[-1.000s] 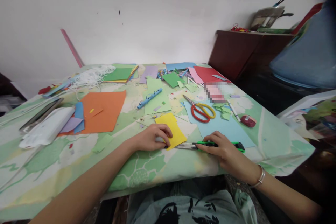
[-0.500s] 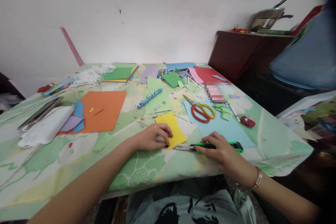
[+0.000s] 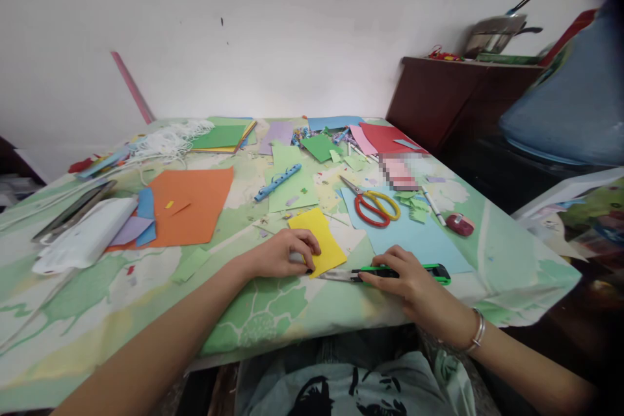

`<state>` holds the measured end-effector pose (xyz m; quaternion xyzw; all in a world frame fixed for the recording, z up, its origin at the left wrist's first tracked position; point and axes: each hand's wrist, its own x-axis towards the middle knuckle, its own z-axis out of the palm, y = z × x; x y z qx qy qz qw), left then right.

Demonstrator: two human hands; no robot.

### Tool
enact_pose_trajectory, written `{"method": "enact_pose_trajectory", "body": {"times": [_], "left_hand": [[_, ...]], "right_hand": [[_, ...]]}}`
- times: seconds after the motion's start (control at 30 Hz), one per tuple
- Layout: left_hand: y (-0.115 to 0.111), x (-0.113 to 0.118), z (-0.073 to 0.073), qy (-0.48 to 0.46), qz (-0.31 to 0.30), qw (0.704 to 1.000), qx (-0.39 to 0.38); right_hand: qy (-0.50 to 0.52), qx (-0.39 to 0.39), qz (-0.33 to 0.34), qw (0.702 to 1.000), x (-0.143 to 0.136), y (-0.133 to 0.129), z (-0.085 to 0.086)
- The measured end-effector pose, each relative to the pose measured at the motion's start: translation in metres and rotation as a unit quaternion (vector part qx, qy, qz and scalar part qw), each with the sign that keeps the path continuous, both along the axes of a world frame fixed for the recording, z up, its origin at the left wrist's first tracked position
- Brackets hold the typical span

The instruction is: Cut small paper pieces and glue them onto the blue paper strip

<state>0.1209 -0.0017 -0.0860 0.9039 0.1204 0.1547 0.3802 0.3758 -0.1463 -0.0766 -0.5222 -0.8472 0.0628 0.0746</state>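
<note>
My right hand (image 3: pixel 404 276) holds a green and black utility knife (image 3: pixel 441 273) near the table's front edge. Its long blade is out and points left, along the lower edge of a small yellow paper piece (image 3: pixel 326 244). Curled over the left side of that paper is my left hand (image 3: pixel 287 255), thumb and fingertips close together. A tiny dark thing shows at those fingertips, just left of the blade's tip; what it is I cannot make out. Light blue paper (image 3: pixel 419 247) lies partly under the knife and my right hand. Scissors (image 3: pixel 373 208) with red and yellow handles rest on it.
Orange paper (image 3: pixel 195 208) and a white pouch-like thing (image 3: pixel 85 237) lie left. Beyond my hands are a light green sheet (image 3: pixel 292 198), a blue pen-like stick (image 3: pixel 277 182) and paper scraps. A dark red eraser-like thing (image 3: pixel 459 224) sits right. White string (image 3: pixel 168 143) is heaped far left.
</note>
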Motion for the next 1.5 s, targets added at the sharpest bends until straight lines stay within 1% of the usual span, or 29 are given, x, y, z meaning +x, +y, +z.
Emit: {"method": "enact_pose_trajectory", "body": {"times": [0.2,0.43,0.77,0.93,1.03,1.13,1.2,1.27,1.3,1.37,1.5], "left_hand": [[0.0,0.001,0.001,0.005,0.004,1.0,-0.005],[0.0,0.001,0.001,-0.004,-0.003,1.0,-0.004],[0.0,0.001,-0.001,-0.009,-0.002,1.0,-0.006],[0.001,0.0,0.0,-0.01,0.002,1.0,-0.015],[0.0,0.0,0.002,-0.008,0.012,1.0,-0.026],[-0.007,0.005,0.004,0.0,0.045,0.999,-0.01],[-0.015,0.011,0.005,0.016,0.081,0.996,0.028],[-0.026,0.018,0.005,0.047,0.132,0.988,0.071],[-0.031,0.022,0.005,0.063,0.156,0.982,0.083],[-0.039,0.029,0.005,0.088,0.176,0.976,0.093],[-0.046,0.038,0.007,0.12,0.207,0.969,0.056]], "right_hand": [[0.001,0.003,0.002,1.0,-0.001,0.001,0.0],[0.006,0.006,-0.006,1.0,-0.005,-0.006,0.002],[-0.003,0.013,-0.008,1.0,-0.007,-0.009,-0.003],[0.032,-0.001,0.0,0.999,-0.006,-0.01,0.002],[0.074,0.0,0.007,0.997,0.002,-0.01,0.007],[0.112,0.043,-0.023,0.993,0.016,-0.002,0.01],[0.131,0.088,-0.071,0.985,0.025,0.007,0.01],[0.138,0.111,-0.117,0.977,0.031,0.019,0.009],[0.135,0.112,-0.132,0.976,0.032,0.026,0.008],[0.122,0.103,-0.143,0.977,0.031,0.04,0.006],[0.096,0.061,-0.155,0.981,0.018,0.068,0.003]]}}
